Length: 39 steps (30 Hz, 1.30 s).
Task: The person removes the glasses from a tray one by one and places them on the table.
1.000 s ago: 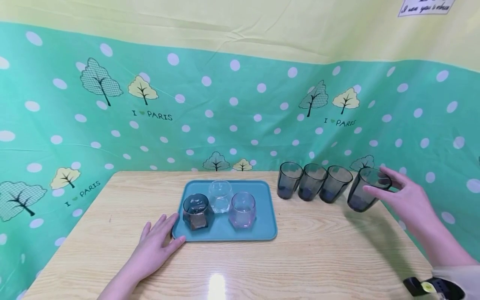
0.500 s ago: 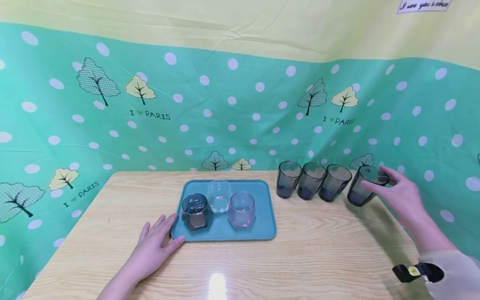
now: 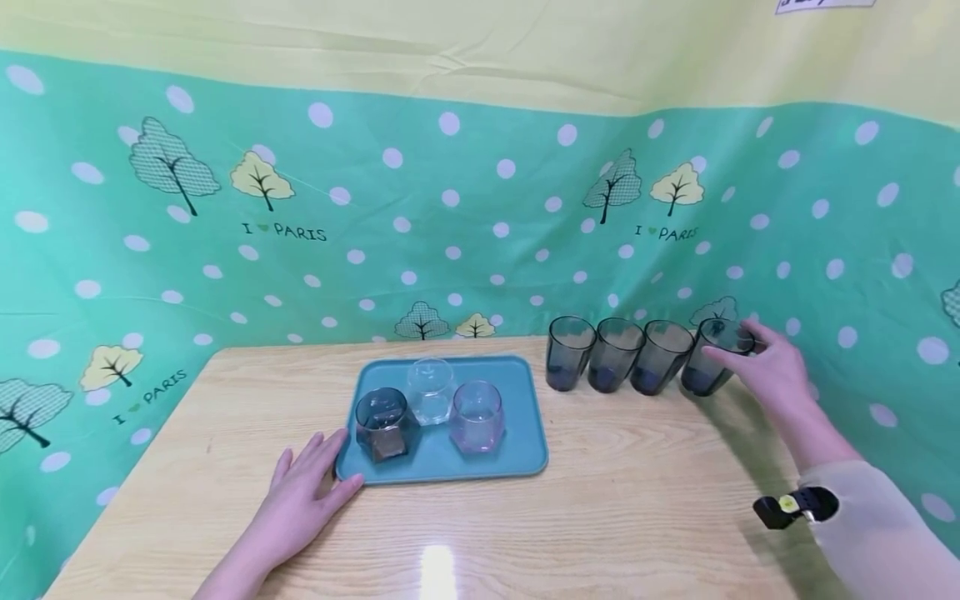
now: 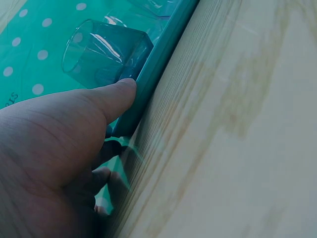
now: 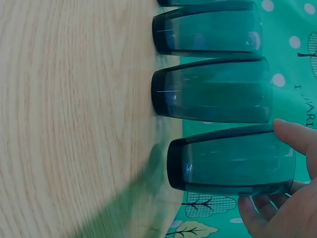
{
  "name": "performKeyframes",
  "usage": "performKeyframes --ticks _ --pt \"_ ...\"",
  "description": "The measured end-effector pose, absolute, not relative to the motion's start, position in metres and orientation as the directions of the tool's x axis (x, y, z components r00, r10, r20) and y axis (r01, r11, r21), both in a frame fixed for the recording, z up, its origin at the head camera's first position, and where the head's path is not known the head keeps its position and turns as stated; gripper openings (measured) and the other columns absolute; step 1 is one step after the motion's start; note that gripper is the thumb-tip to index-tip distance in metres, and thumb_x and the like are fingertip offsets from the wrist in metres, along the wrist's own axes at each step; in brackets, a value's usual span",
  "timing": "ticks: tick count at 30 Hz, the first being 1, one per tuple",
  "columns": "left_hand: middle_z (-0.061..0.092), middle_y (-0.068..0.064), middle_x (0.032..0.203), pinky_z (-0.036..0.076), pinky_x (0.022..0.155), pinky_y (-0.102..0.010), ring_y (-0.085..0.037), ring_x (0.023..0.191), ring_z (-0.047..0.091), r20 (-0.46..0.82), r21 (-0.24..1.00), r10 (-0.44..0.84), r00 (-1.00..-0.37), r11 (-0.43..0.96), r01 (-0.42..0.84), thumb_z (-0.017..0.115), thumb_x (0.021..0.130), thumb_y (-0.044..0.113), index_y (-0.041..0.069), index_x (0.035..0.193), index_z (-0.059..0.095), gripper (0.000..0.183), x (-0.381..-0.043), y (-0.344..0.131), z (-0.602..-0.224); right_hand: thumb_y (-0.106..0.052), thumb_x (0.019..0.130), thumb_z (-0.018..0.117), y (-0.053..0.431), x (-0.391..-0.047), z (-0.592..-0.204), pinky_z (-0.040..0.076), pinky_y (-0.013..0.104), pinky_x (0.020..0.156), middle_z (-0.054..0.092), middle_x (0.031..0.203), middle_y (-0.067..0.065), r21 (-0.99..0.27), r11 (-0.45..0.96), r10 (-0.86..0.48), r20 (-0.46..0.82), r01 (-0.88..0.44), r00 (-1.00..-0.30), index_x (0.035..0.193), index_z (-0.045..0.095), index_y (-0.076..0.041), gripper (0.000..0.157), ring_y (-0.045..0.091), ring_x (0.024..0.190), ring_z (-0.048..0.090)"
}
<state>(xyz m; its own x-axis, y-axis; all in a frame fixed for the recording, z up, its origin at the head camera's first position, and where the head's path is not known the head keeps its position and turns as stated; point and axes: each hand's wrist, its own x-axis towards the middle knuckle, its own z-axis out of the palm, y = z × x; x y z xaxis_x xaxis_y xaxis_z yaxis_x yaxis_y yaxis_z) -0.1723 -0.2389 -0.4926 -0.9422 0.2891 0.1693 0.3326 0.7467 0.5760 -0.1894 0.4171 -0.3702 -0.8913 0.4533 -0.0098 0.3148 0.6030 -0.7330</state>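
Shifted leftward since the earlier frames, the tall tapered smoky-grey glass (image 3: pixel 699 377) in the right hand (image 3: pixel 774 371) is now just beside the end of a row. Behind hangs a green cloth (image 3: pixel 450 275) printed with pale dots and trees. Before it spreads the pale wood-grained tabletop (image 3: pixel 622 508), bearing a blue rectangular tray with rounded corners (image 3: pixel 517 437). Right of the tray, three matching tall smoky-grey glasses (image 3: pixel 617 360) stand upright in line. On the tray are a short dark smoky tumbler (image 3: pixel 381 429), a short clear tumbler (image 3: pixel 430 398) and a short pink-tinted tumbler (image 3: pixel 477 423).

At the tray's left end rests the left hand (image 3: pixel 300 504), loosely spread, its thumb touching the rim. The right hand's fingers (image 5: pixel 253 218) curl round the held glass near its rim, thumb opposite them; its base lies beyond the fingertips, contact with the tabletop unclear.
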Motion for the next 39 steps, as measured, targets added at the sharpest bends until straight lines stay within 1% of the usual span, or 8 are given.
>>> performKeyframes --ticks 3,6,9,10,14,29,34,39 --pt "0.049 -0.029 0.165 0.002 0.128 -0.076 -0.057 0.159 0.027 0.173 0.572 0.29 -0.941 0.749 0.336 0.073 0.108 0.044 -0.003 0.167 0.042 0.081 -0.172 -0.239 -0.492 -0.07 0.094 0.079 0.418 -0.193 -0.373 -0.005 0.09 0.117 0.006 0.183 0.021 -0.729 0.602 0.464 -0.012 0.325 -0.886 0.178 0.014 -0.026 0.116 0.059 0.163 0.004" --pt "0.049 -0.03 0.164 0.003 0.128 -0.076 -0.057 0.159 0.028 0.176 0.568 0.293 -0.94 0.749 0.34 0.073 0.108 0.044 -0.003 0.167 0.042 0.081 -0.172 -0.238 -0.492 -0.065 0.095 0.081 0.419 -0.196 -0.378 0.003 0.085 0.123 0.006 0.182 0.024 -0.747 0.596 0.446 0.004 0.294 -0.895 0.178 0.014 -0.021 0.115 0.058 0.164 0.004" --pt "0.049 -0.03 0.164 0.002 0.128 -0.076 -0.057 0.159 0.027 0.168 0.568 0.292 -0.942 0.752 0.334 0.072 0.108 0.044 -0.004 0.167 0.041 0.082 -0.173 -0.238 -0.492 -0.058 0.097 0.082 0.421 -0.2 -0.384 0.02 0.078 0.125 0.008 0.181 0.027 -0.768 0.585 0.426 0.016 0.262 -0.905 0.178 0.014 -0.016 0.114 0.059 0.163 0.012" --pt "0.049 -0.03 0.164 0.002 0.128 -0.076 -0.057 0.159 0.027 0.164 0.57 0.29 -0.943 0.752 0.33 0.072 0.108 0.044 -0.004 0.167 0.041 0.082 -0.172 -0.238 -0.492 -0.057 0.098 0.082 0.421 -0.201 -0.385 0.023 0.077 0.125 0.01 0.18 0.028 -0.772 0.582 0.423 0.017 0.257 -0.906 0.178 0.014 -0.015 0.113 0.059 0.162 0.014" --pt "0.049 -0.03 0.164 0.003 0.128 -0.076 -0.057 0.16 0.026 0.155 0.573 0.287 -0.945 0.753 0.323 0.073 0.108 0.045 -0.003 0.167 0.041 0.082 -0.173 -0.238 -0.491 -0.054 0.098 0.083 0.423 -0.203 -0.388 0.023 0.076 0.126 0.011 0.18 0.028 -0.779 0.571 0.429 0.014 0.259 -0.903 0.178 0.015 -0.013 0.113 0.059 0.162 0.016" --pt "0.047 -0.029 0.166 -0.001 0.128 -0.075 -0.056 0.161 0.024 0.153 0.596 0.282 -0.947 0.738 0.316 0.072 0.108 0.047 -0.003 0.167 0.041 0.083 -0.173 -0.24 -0.491 -0.059 0.098 0.081 0.424 -0.205 -0.392 0.027 0.074 0.125 0.014 0.18 0.028 -0.777 0.567 0.443 0.009 0.272 -0.896 0.178 0.015 -0.013 0.113 0.058 0.161 0.02" --pt "0.047 -0.029 0.166 -0.001 0.128 -0.075 -0.056 0.161 0.024 0.151 0.597 0.281 -0.948 0.739 0.314 0.072 0.108 0.047 -0.003 0.168 0.041 0.083 -0.173 -0.24 -0.492 -0.06 0.098 0.081 0.425 -0.204 -0.392 0.026 0.075 0.125 0.012 0.18 0.029 -0.776 0.568 0.442 0.007 0.274 -0.897 0.177 0.015 -0.012 0.114 0.058 0.161 0.018" --pt "0.047 -0.03 0.165 0.001 0.127 -0.077 -0.057 0.16 0.025 0.154 0.584 0.282 -0.947 0.747 0.318 0.072 0.108 0.046 -0.003 0.167 0.042 0.083 -0.173 -0.24 -0.493 -0.06 0.098 0.081 0.425 -0.205 -0.392 0.025 0.075 0.125 0.016 0.179 0.03 -0.776 0.572 0.438 0.013 0.267 -0.899 0.177 0.015 -0.011 0.114 0.059 0.16 0.021"
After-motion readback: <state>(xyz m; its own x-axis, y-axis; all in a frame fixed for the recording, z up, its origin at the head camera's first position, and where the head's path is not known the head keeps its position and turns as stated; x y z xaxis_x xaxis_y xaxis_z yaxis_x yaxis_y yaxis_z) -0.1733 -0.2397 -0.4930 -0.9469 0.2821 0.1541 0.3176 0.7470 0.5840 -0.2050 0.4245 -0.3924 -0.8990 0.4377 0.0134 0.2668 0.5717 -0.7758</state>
